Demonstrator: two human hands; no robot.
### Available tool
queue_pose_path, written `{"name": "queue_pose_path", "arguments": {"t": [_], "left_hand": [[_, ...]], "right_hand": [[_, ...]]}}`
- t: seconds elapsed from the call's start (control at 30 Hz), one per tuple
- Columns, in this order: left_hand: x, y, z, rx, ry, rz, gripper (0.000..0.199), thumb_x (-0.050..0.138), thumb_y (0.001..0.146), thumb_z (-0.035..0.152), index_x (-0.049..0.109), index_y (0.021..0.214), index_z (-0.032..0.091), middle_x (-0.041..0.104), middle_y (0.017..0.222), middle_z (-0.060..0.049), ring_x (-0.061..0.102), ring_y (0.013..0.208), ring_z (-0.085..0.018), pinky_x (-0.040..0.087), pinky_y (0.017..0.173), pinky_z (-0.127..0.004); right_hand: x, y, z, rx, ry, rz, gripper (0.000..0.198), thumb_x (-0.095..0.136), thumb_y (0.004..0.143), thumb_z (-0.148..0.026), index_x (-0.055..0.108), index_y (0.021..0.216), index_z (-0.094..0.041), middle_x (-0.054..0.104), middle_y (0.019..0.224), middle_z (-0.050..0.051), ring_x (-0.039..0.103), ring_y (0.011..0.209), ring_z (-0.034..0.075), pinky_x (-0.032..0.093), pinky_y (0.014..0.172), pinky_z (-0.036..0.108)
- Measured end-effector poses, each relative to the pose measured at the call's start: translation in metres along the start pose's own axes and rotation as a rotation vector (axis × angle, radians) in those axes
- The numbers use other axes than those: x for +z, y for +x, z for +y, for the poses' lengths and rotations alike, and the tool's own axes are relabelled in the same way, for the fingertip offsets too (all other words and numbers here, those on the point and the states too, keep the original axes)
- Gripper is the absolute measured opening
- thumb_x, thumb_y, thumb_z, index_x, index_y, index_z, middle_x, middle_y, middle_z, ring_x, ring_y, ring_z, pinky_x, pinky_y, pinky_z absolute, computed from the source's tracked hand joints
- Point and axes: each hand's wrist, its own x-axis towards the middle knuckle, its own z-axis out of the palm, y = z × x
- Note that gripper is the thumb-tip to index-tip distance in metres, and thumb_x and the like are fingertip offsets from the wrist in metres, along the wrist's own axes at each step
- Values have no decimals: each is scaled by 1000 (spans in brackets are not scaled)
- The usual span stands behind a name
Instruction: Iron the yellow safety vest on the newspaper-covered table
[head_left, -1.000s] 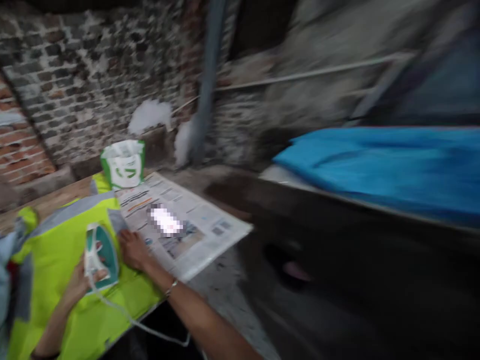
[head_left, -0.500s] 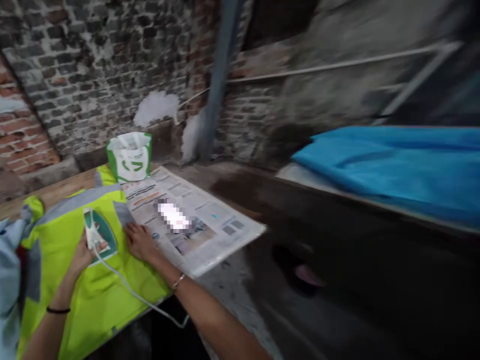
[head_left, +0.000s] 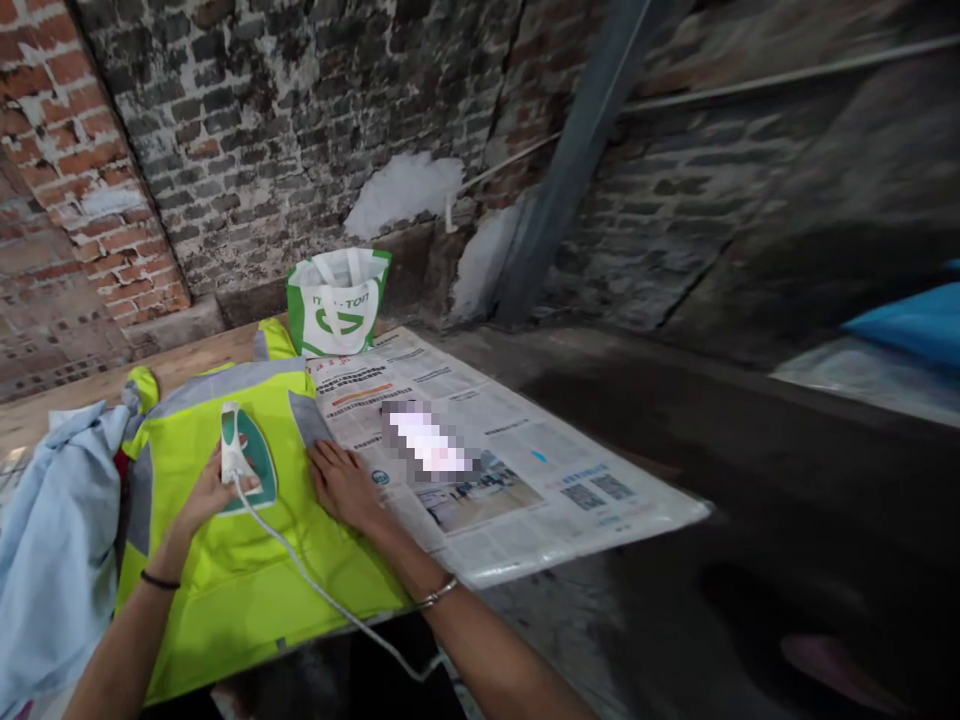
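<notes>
View swung L; L hand (head_left: 208, 494) clamped on iron (head_left: 265, 466), nose fwd; R hand (head_left: 348, 488) flat on hi-vis top (head_left: 232, 570), R of iron.

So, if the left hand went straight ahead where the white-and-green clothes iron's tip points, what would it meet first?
Probably the flat grey band across the bright yellow fabric garment, just past the tip of the iron that the left hand grips; depth is hard to judge.

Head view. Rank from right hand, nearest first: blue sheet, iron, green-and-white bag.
1. Iron: just left of the right hand.
2. Green-and-white bag: ahead, farther back.
3. Blue sheet: far right, at the picture's edge.
</notes>
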Motion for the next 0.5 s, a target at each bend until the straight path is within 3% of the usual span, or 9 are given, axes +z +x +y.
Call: {"name": "queue_pose_path", "arguments": {"t": [0.13, 0.27, 0.4, 0.5], "left_hand": [[15, 59, 1, 18, -55, -23, 73, 97, 54, 47, 72, 116, 17, 74, 108, -11, 70, 92, -25, 60, 86, -40], [28, 91, 1, 25, -98, -52, 89, 97, 48, 53, 69, 123, 16, 73, 103, -8, 69, 88, -23, 59, 85, -41], [25, 85, 6, 34, -98, -84, 85, 96, 49, 55, 69, 121, 16, 72, 105, -8, 68, 84, -21, 59, 80, -39], [16, 50, 10, 27, -70, -126, 65, 95, 54, 50, 74, 105, 16, 73, 99, -8, 67, 79, -19, 60, 75, -35]], "right_hand": [[-2, 1, -1, 13, -9, -15, 49, 37, 106, -26, 59, 149, -19, 55, 158, 12, 43, 149, 26, 30, 120, 47], [-5, 2, -3, 31, -5, -20, 49, 38, 106, -27, 60, 149, -19, 54, 158, 12, 43, 149, 26, 30, 119, 46], [-7, 4, -4, 45, 1, -19, 48, 39, 105, -26, 61, 148, -20, 54, 159, 11, 44, 149, 26, 30, 120, 45], [-7, 4, -4, 49, 9, -22, 48, 40, 105, -26, 61, 147, -21, 54, 159, 10, 44, 149, 25, 30, 120, 44]]}}
